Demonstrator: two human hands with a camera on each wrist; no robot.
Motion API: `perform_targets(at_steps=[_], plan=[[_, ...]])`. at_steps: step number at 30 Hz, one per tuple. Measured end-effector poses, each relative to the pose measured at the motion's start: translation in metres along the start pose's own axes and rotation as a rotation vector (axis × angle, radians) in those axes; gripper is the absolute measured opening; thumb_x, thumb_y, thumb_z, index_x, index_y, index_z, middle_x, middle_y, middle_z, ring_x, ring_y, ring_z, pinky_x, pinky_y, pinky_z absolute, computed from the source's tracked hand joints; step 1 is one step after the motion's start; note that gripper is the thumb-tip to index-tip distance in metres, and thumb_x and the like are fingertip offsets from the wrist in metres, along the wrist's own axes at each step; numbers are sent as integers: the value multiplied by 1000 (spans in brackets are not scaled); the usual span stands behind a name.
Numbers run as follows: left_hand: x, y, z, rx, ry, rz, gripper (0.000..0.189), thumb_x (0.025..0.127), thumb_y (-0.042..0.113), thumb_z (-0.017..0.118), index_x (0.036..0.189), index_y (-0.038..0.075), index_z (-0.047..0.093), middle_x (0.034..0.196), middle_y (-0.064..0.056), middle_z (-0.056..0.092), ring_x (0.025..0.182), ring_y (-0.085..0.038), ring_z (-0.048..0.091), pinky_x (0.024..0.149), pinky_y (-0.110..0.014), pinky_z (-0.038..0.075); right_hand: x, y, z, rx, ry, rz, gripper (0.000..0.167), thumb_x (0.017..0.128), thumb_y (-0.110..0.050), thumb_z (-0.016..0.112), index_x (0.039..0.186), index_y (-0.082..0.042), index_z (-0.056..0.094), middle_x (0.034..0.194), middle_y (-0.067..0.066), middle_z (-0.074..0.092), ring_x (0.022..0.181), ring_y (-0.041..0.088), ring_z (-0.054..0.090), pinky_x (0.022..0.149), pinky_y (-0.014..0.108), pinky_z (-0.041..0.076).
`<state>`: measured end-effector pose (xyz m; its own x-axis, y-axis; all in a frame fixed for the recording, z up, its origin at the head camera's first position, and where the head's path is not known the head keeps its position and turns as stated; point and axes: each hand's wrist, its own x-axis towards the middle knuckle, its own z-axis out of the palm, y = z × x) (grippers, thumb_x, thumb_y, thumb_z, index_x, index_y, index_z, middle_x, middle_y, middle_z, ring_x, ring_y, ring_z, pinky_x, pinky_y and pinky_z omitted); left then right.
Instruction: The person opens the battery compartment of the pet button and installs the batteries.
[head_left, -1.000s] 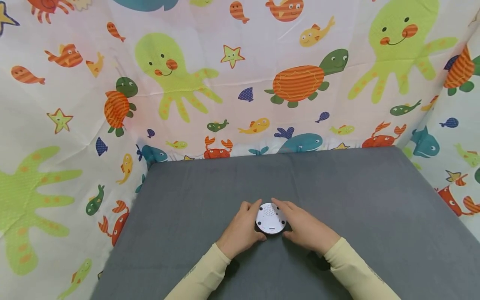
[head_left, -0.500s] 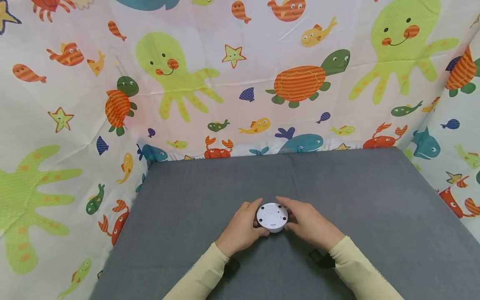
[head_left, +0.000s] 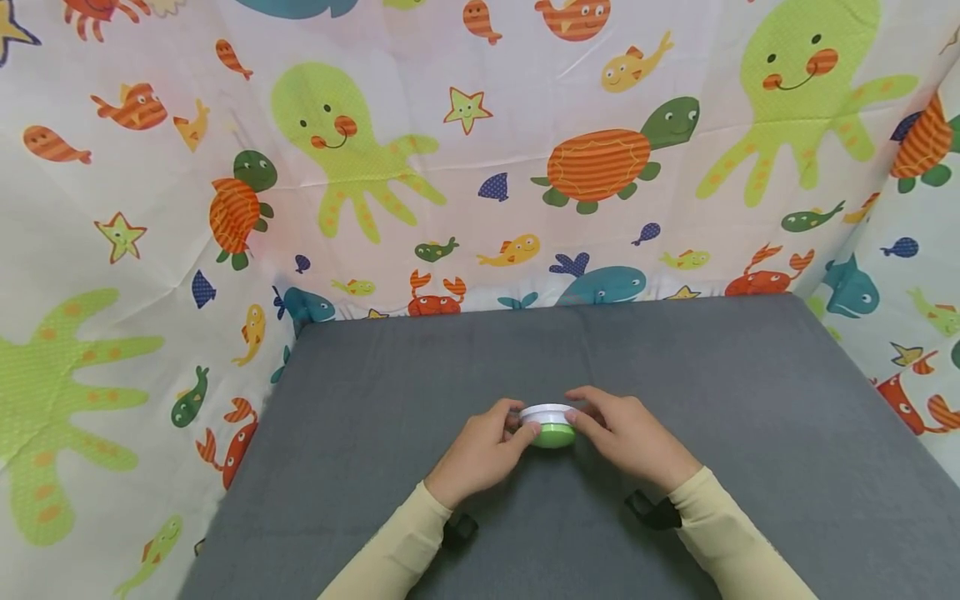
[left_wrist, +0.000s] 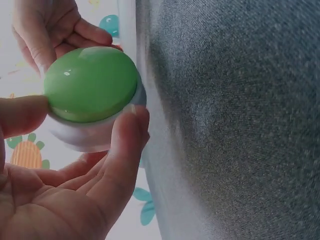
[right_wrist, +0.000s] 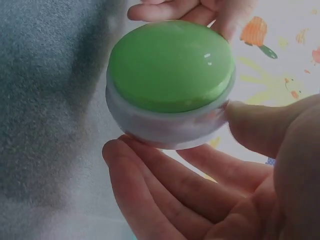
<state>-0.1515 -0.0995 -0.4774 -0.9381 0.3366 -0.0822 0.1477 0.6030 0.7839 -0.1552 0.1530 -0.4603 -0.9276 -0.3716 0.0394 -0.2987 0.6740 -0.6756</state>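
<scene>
Between both hands is a round push button (head_left: pixel 553 436) with a glossy green dome and a white base, raised off the table. In the head view it stands tilted, white base uppermost and green dome low, facing the person. My left hand (head_left: pixel 480 450) grips its left side, thumb at the front. On the other side, my right hand (head_left: pixel 637 433) holds it with thumb and fingers. The left wrist view shows the green dome (left_wrist: pixel 90 85) between left thumb and fingers. Seen from the right wrist, right fingers lie under the white rim (right_wrist: pixel 165 127) and the thumb touches its side.
A grey cloth-covered table (head_left: pixel 420 367) spreads under the hands. Behind it and at both sides hangs a white curtain (head_left: pixel 510 108) printed with sea animals. Dark wrist-worn devices (head_left: pixel 652 510) sit below the wrists.
The push button has turned over toward the person: its perforated white underside with black feet faced up before, and now the green dome shows. The right hand has shifted slightly right and its grip has changed.
</scene>
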Motion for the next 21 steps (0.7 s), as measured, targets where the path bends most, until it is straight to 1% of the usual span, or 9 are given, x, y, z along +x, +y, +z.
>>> perform_targets(at_steps=[1, 3, 6, 8, 10, 13, 16, 18, 21], plan=[[0, -1, 0, -12, 0, -5, 54, 108, 52, 61, 142, 9, 63, 111, -2, 78, 83, -6, 67, 73, -29, 55, 0, 0, 1, 6, -1, 10, 40, 110, -35, 64, 141, -10, 67, 96, 2, 77, 74, 9, 61, 65, 28, 50], [0, -2, 0, -40, -1, -27, 52, 108, 55, 58, 135, 12, 66, 102, 0, 77, 80, -8, 68, 70, -30, 55, 1, 0, 3, 18, -8, 27, 42, 108, -39, 67, 140, -11, 67, 95, 1, 76, 76, 9, 64, 66, 28, 52], [0, -4, 0, -84, -7, -72, 50, 109, 59, 55, 127, 15, 68, 89, -1, 76, 74, -14, 69, 65, -34, 53, 2, -1, 5, 41, -23, 44, 51, 101, -43, 77, 140, -13, 67, 102, 0, 78, 86, 10, 71, 73, 29, 58], [1, -5, 1, -102, -9, -100, 49, 109, 60, 54, 124, 15, 69, 86, -3, 75, 73, -17, 70, 64, -35, 51, 3, 0, 7, 47, -32, 48, 55, 97, -43, 82, 140, -12, 66, 104, 0, 79, 91, 11, 74, 75, 30, 60], [1, -6, 1, -107, -4, -119, 49, 110, 59, 52, 123, 15, 70, 85, -5, 75, 72, -19, 70, 65, -36, 51, 3, 0, 9, 51, -35, 47, 55, 96, -41, 83, 139, -11, 67, 103, 0, 78, 90, 12, 74, 75, 30, 59], [2, -8, 1, -105, 3, -127, 51, 111, 58, 50, 125, 14, 70, 86, -8, 75, 74, -20, 72, 68, -36, 52, 4, 0, 12, 47, -25, 42, 49, 99, -39, 80, 137, -10, 68, 102, 1, 78, 89, 11, 72, 75, 31, 59], [2, -9, 1, -92, 1, -122, 54, 111, 59, 50, 131, 13, 69, 84, -7, 75, 71, -19, 69, 65, -36, 51, 5, 1, 16, 46, -11, 48, 45, 102, -37, 77, 137, -11, 69, 101, 0, 77, 86, 9, 70, 73, 31, 58], [2, -9, 2, -61, -1, -115, 56, 110, 59, 53, 136, 13, 68, 83, -4, 73, 70, -17, 67, 64, -35, 50, 5, 1, 18, 48, -5, 56, 44, 102, -36, 77, 138, -12, 68, 102, 0, 77, 86, 9, 69, 73, 30, 57], [1, -8, 3, 20, 5, -94, 58, 108, 57, 57, 141, 9, 66, 96, -4, 71, 78, -16, 62, 70, -37, 51, 6, 3, 21, 56, -7, 67, 49, 99, -33, 81, 140, -11, 66, 102, 0, 76, 86, 9, 69, 73, 30, 56]])
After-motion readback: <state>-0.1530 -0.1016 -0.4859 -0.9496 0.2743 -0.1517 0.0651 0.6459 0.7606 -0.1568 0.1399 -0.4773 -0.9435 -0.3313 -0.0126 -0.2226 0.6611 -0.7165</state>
